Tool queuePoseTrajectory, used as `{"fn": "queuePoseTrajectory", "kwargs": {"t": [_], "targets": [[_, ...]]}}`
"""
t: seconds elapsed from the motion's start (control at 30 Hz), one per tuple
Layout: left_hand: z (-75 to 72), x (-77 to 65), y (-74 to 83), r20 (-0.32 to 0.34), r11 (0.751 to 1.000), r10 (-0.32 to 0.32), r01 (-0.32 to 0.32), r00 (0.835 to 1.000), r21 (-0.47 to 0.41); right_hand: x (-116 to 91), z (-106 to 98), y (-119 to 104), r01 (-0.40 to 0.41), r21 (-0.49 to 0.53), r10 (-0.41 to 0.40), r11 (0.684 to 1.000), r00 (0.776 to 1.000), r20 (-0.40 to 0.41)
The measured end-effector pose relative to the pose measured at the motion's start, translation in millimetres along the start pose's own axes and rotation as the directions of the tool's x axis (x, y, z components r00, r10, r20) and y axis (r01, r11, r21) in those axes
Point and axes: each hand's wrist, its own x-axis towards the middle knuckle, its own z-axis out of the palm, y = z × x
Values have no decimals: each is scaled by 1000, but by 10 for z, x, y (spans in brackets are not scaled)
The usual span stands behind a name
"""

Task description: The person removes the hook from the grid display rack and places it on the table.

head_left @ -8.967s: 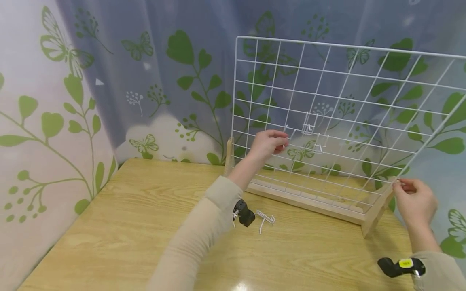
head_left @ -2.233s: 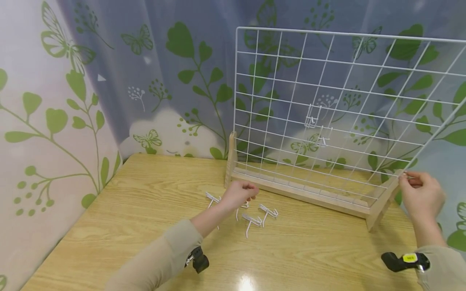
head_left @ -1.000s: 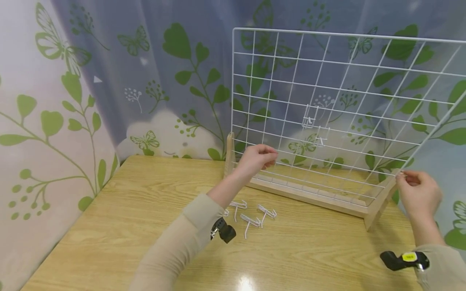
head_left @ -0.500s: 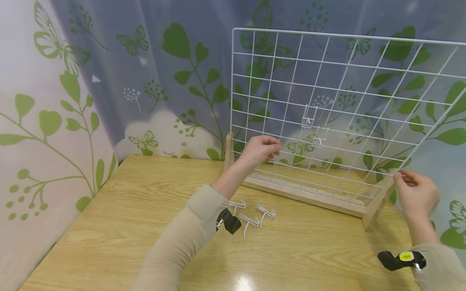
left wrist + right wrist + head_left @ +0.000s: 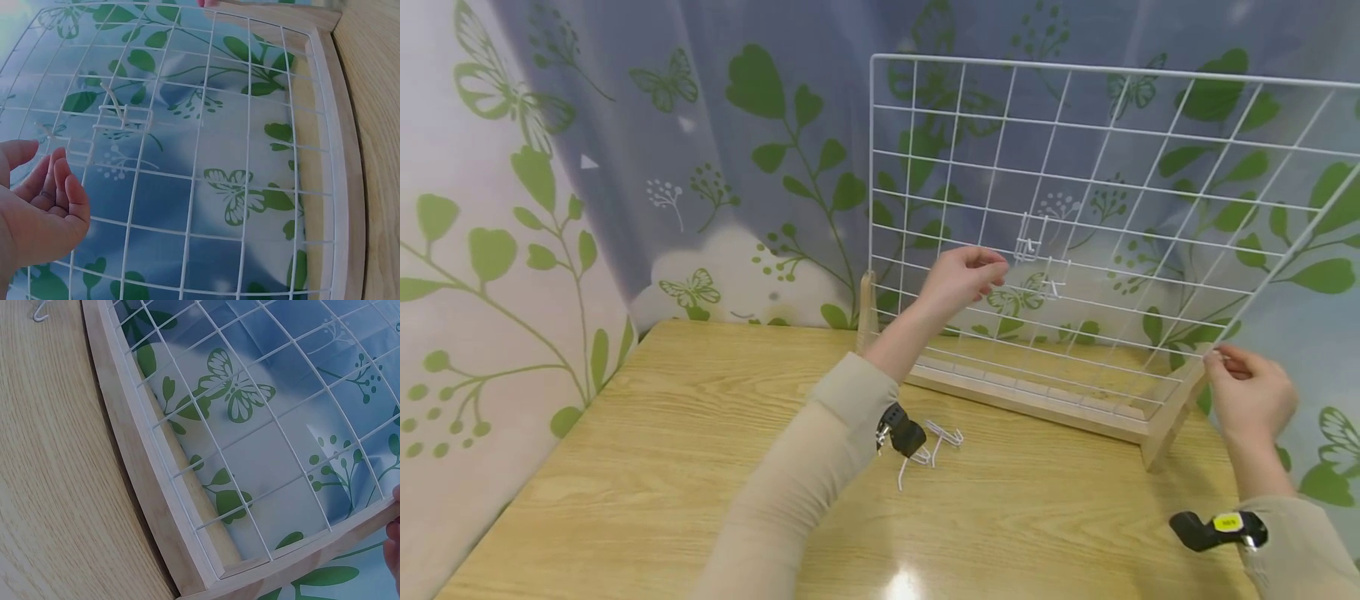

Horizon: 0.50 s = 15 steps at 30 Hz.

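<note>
White wire grid (image 5: 1067, 68), standing in wooden base (image 5: 1037, 403), two hooks (image 5: 1026, 248) hung on

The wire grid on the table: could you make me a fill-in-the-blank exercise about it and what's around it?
1. The wire grid stands in a base made of ____.
2. Hanging on the grid are ____ white hooks.
3. Of the left hand and right hand, the one touching the base is the ____.
4. The winged insects printed on the curtain are ____.
Missing words: wood; two; right; butterflies.

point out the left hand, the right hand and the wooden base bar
Left hand (image 5: 959, 281), head view, middle of the hand
Right hand (image 5: 1253, 398), head view, middle of the hand
Wooden base bar (image 5: 1033, 406), head view, middle of its front face
</note>
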Motion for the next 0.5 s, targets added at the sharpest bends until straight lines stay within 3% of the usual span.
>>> {"fn": "queuePoseTrajectory", "kwargs": {"t": [0.5], "targets": [[137, 215, 221, -37, 999, 23, -22, 999, 30, 7, 4, -1, 6, -11, -6, 1000, 1000, 8]]}}
